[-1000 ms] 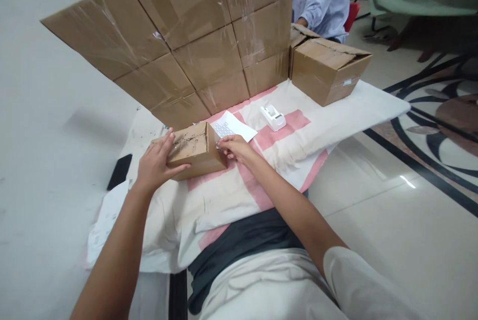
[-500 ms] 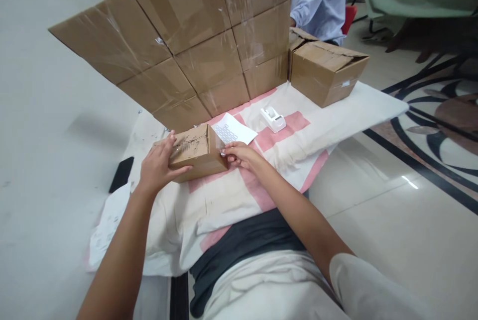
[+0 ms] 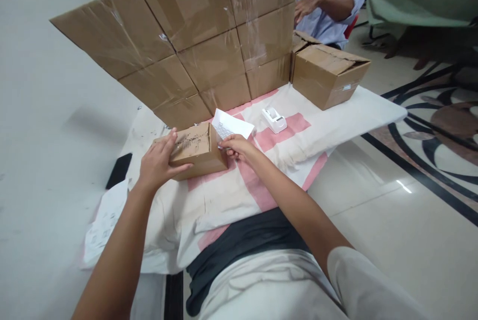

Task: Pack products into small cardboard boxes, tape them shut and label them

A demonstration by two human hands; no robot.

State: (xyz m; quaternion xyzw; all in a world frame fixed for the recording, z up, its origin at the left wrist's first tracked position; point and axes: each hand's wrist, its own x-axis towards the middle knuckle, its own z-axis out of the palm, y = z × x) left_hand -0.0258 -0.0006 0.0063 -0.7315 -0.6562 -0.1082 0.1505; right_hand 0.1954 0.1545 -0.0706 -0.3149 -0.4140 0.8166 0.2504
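Note:
A small cardboard box with dark, torn marks on its top sits on the cloth-covered table. My left hand grips its left part, fingers over the top and thumb along the near side. At the box's right end, my right hand pinches a small whitish piece, too small to make out clearly. Just behind that hand lies a white paper sheet printed with rows of small outlines, its near part hidden by the fingers. To the right stands a white tape dispenser.
A tall taped cardboard panel rises along the table's back. Beyond it, a larger cardboard box stands at the right, near a person in a blue shirt. A black flat object and papers lie by the wall.
My right hand has shifted slightly up and away from the box's end face. The paper sheet has moved a little. The other person's hand and forearm have come into view.

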